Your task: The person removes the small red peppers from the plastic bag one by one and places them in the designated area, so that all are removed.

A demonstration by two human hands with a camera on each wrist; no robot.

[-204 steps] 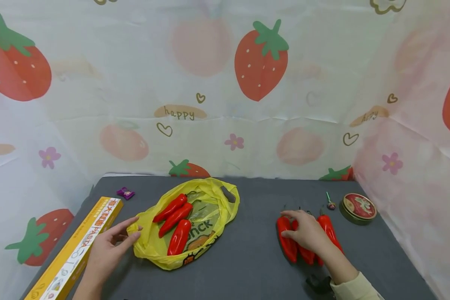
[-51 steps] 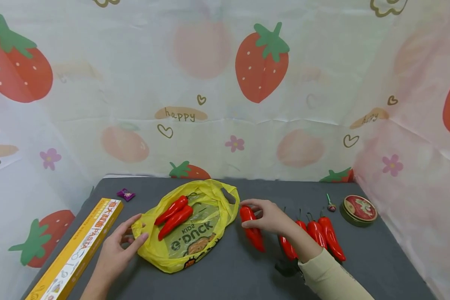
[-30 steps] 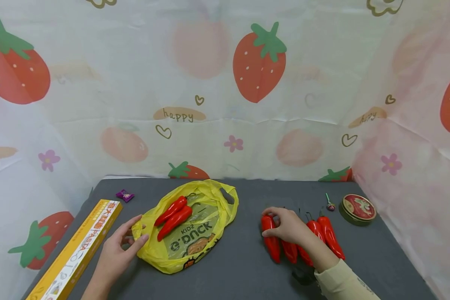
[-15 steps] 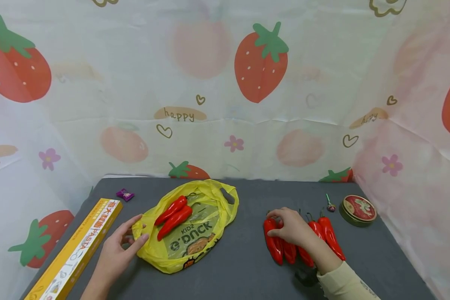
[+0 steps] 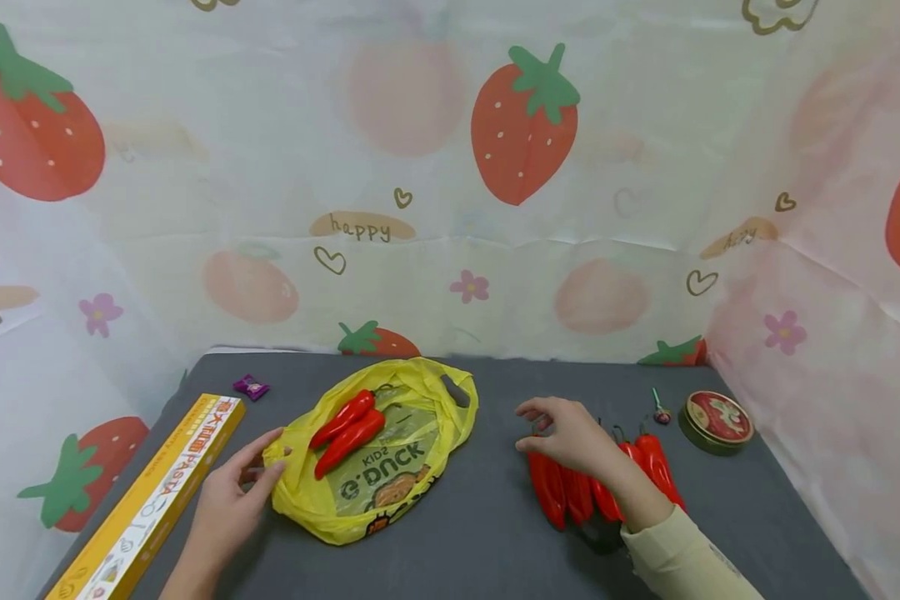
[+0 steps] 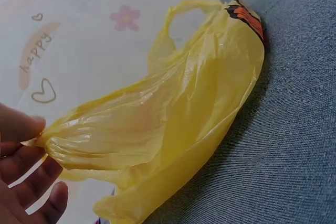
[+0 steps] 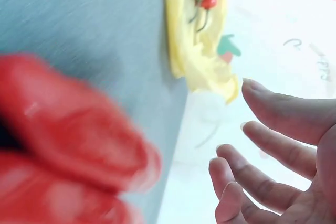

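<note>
My left hand pinches the left rim of a yellow plastic bag; in the left wrist view the thumb and a finger grip a gathered fold of the bag. The bag lies with its mouth spread, and two red chili peppers rest inside. Just above a row of several red chili peppers, my right hand holds nothing, its fingers apart. The row's leftmost chili pepper lies below the fingertips. In the right wrist view, blurred chili peppers show beside the hand.
A long pasta box lies along the left side, with a purple-wrapped candy behind it. Toward the back right are a round tin and a lollipop. Printed cloth hangs behind the dark grey table.
One chili pepper has gone from the bag to the left end of the row, carried by the right hand. That hand has let go and lifted slightly. The left hand keeps its hold.
</note>
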